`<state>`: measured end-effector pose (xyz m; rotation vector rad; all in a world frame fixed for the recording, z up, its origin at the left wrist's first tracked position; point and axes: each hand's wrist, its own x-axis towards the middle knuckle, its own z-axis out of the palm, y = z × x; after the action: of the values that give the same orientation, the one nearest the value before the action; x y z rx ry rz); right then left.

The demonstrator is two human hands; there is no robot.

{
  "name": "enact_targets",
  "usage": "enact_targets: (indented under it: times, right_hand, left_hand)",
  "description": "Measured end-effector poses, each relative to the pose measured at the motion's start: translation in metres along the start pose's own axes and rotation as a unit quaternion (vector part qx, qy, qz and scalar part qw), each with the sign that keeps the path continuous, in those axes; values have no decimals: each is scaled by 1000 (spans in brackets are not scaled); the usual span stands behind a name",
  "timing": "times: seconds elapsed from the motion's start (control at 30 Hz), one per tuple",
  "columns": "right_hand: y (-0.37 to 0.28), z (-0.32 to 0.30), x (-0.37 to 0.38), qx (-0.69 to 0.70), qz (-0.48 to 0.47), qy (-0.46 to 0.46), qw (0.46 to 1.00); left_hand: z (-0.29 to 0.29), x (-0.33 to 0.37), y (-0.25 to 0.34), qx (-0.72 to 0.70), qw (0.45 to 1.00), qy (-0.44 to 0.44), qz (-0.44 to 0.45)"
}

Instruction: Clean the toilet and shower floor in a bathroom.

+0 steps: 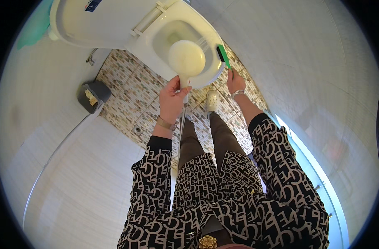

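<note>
Over the toilet (189, 14), spray low with shower head (186, 58) pinched in left grip (173, 94), and scrub gently with brush (225, 57) pinched in right grip (236, 83)

Pale walls (289, 54) flank a brown, beige mosaic-patterned floor (129, 93).

The 2 arms reach forward: the left arm (153, 178) runs nearly straight, while the right arm (276, 149) slants inward from the lower right. The left hand (172, 93) is curled in a grip, its thumb (184, 91) on the inner side. The right hand (236, 83), apart from it, is also closed in a grip. The left wrist (166, 121) and right wrist (238, 93) point ahead.
</note>
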<state>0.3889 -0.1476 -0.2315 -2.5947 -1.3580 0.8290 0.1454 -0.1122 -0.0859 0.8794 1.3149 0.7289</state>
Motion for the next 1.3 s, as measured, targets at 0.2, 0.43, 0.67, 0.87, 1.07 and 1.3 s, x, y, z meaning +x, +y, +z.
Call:
enact_targets:
  times: [0.2,0.43,0.67,0.87,1.07,1.3]
  right_hand:
    - [-7,-21,47,-81,-161,-5,984]
    - [-47,-38,122,-259,-316,-104,907]
    - [-111,-44,196,-229,-430,-25,873]
    - [-47,-57,148,-357,-385,-209,825]
    - [-119,-50,205,-287,-403,-107,862]
    - [10,-3,98,-60,-184,-77,978]
  left_hand:
    - [3,-14,-9,-18,1000,-17,-16]
    - [-7,-17,-26,-59,996,48,-41]
    - [-10,4,-15,-102,992,68,-3]
    - [-32,-5,-17,-133,989,64,2]
    - [-28,4,-11,-130,991,35,-25]
    - [-39,6,-9,-155,987,46,1]
